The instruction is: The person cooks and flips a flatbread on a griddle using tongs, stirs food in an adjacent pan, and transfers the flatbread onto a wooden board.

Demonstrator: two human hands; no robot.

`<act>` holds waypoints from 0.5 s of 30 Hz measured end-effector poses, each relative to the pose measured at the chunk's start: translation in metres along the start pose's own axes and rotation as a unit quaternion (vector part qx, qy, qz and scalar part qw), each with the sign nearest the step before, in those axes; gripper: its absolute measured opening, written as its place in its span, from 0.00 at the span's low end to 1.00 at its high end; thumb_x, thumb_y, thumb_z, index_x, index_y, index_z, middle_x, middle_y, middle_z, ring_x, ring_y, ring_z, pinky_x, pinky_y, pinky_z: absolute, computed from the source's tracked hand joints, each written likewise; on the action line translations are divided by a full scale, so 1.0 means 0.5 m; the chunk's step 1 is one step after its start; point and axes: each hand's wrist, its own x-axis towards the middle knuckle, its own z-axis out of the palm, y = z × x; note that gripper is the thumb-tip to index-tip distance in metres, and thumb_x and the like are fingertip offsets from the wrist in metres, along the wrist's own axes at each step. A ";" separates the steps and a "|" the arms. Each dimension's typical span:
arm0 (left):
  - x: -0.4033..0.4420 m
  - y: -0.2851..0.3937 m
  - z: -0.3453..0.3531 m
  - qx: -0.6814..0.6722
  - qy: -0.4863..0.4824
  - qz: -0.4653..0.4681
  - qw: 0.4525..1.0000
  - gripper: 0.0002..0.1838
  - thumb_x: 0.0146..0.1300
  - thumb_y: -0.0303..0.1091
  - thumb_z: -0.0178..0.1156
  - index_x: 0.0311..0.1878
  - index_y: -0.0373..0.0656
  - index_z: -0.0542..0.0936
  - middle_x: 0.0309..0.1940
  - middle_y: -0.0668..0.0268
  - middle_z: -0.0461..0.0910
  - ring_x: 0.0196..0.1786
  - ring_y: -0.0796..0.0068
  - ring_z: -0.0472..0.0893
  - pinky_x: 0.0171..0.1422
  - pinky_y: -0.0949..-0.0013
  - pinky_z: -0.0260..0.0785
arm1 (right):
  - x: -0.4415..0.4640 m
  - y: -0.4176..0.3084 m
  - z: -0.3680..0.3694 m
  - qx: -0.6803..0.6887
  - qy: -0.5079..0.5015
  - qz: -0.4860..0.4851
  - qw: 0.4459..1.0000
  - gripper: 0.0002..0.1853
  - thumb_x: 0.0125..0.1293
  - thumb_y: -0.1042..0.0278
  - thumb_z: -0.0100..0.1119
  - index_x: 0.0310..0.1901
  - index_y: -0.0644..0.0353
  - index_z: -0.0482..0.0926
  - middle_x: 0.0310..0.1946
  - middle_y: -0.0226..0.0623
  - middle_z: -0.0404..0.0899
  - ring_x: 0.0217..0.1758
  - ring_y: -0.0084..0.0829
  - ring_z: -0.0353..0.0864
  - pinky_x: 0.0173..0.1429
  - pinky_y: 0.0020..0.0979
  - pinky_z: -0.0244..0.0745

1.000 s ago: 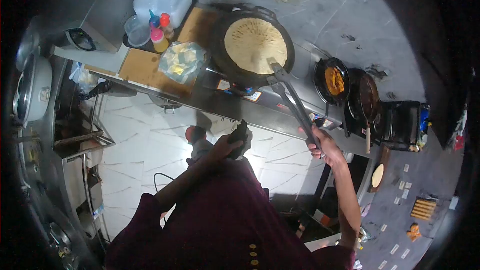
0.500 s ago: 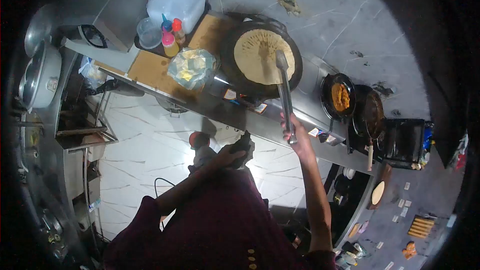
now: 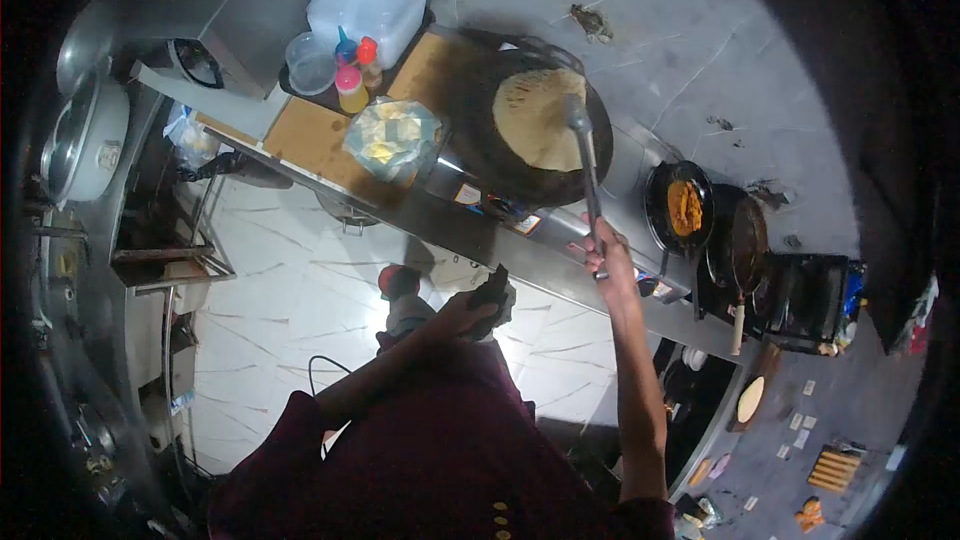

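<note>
My right hand [image 3: 612, 258] is closed around metal tongs [image 3: 590, 175]. The tongs' tips rest at the right part of a round, pale flatbread [image 3: 530, 120] with browned marks along its upper edge. The flatbread lies on a black round griddle [image 3: 470, 130], off-centre toward the upper right. Low in front of my body, my left hand [image 3: 468, 314] is wrapped round a dark thing with a pale greyish part [image 3: 492, 292], whose kind I cannot make out. Left of the griddle sits a crumpled foil-like wrapping [image 3: 392, 140] with pale yellow pieces in it.
Squeeze bottles [image 3: 352, 88], a clear round tub [image 3: 312, 64] and a white plastic container [image 3: 368, 10] stand at the back left. Right of the griddle are a pan of orange food [image 3: 684, 208] and a second pan [image 3: 738, 240] with its handle pointing toward me.
The flatbread has slid and turned toward the right on the griddle, baring more black surface at its left. The tongs moved with it. My left hand keeps its hold.
</note>
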 end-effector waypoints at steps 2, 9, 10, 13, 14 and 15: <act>-0.007 0.003 -0.003 0.016 0.000 0.008 1.000 0.17 0.63 0.37 0.62 0.51 0.37 0.78 0.35 0.69 0.80 0.36 0.81 0.76 0.41 0.72 0.70 | -0.019 -0.041 -0.006 -0.035 0.012 -0.040 0.998 0.15 0.69 0.56 0.55 0.47 0.58 0.80 0.19 0.27 0.71 0.15 0.13 0.60 0.17 0.18 0.53; -0.034 0.006 -0.026 -0.018 -0.016 -0.007 1.000 0.20 0.63 0.44 0.62 0.49 0.37 0.78 0.34 0.70 0.79 0.34 0.82 0.73 0.38 0.73 0.67 | 0.016 -0.106 -0.075 -0.533 0.212 -0.563 0.594 0.14 0.65 0.61 0.59 0.47 0.62 0.81 0.22 0.44 0.78 0.16 0.38 0.75 0.23 0.30 0.69; -0.041 0.016 -0.025 -0.010 -0.014 -0.022 1.000 0.21 0.63 0.46 0.62 0.49 0.37 0.78 0.33 0.71 0.79 0.34 0.82 0.73 0.38 0.73 0.66 | -0.051 -0.129 -0.007 -0.618 0.240 -0.427 0.615 0.15 0.64 0.63 0.59 0.49 0.60 0.81 0.28 0.50 0.79 0.23 0.45 0.78 0.31 0.36 0.75; -0.054 0.034 -0.019 -0.065 -0.023 0.011 0.998 0.15 0.64 0.38 0.61 0.47 0.36 0.78 0.33 0.71 0.79 0.32 0.82 0.74 0.36 0.73 0.68 | -0.021 -0.067 -0.033 -0.721 0.210 -0.450 0.483 0.17 0.63 0.63 0.60 0.53 0.56 0.79 0.31 0.46 0.79 0.25 0.43 0.80 0.32 0.38 0.75; -0.063 0.044 -0.016 -0.045 -0.012 -0.010 0.999 0.15 0.64 0.38 0.61 0.46 0.36 0.78 0.32 0.71 0.79 0.31 0.82 0.74 0.35 0.73 0.68 | -0.026 -0.047 -0.030 -0.764 0.198 -0.391 0.472 0.22 0.61 0.61 0.61 0.57 0.54 0.75 0.32 0.43 0.79 0.27 0.43 0.81 0.31 0.40 0.76; -0.074 0.069 -0.014 -0.025 0.001 -0.029 0.999 0.15 0.64 0.38 0.61 0.45 0.36 0.79 0.31 0.70 0.79 0.31 0.82 0.75 0.35 0.72 0.68 | -0.031 -0.036 -0.036 -0.765 0.191 -0.377 0.485 0.23 0.60 0.61 0.61 0.58 0.53 0.75 0.31 0.42 0.78 0.26 0.43 0.81 0.31 0.40 0.76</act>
